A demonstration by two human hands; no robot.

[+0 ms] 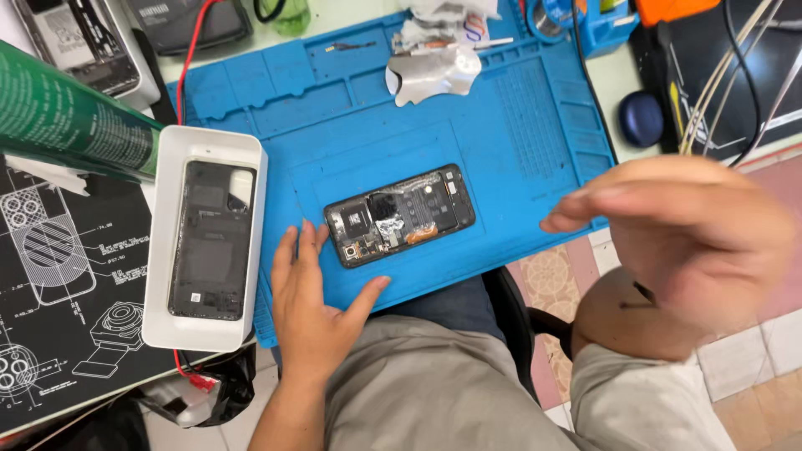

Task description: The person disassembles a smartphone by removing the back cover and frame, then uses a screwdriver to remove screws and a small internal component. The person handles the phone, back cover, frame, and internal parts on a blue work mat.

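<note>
Opened black phone point(399, 215) sits back-off near the front edge of the blue repair mat point(518, 125) — left hand point(313, 288) lies flat beside it, fingers spread, holding nothing. Right hand point(677, 234) hovers blurred past the mat's right edge — can't tell its grip.

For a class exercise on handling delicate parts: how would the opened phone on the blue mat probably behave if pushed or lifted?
The opened phone lies flat on the blue mat, so it would probably slide, not roll or tip. Its exposed inner parts and foil look fragile, so gripping the edges seems safer. It looks thin and rigid, probably light. The left hand rests beside it.
</note>
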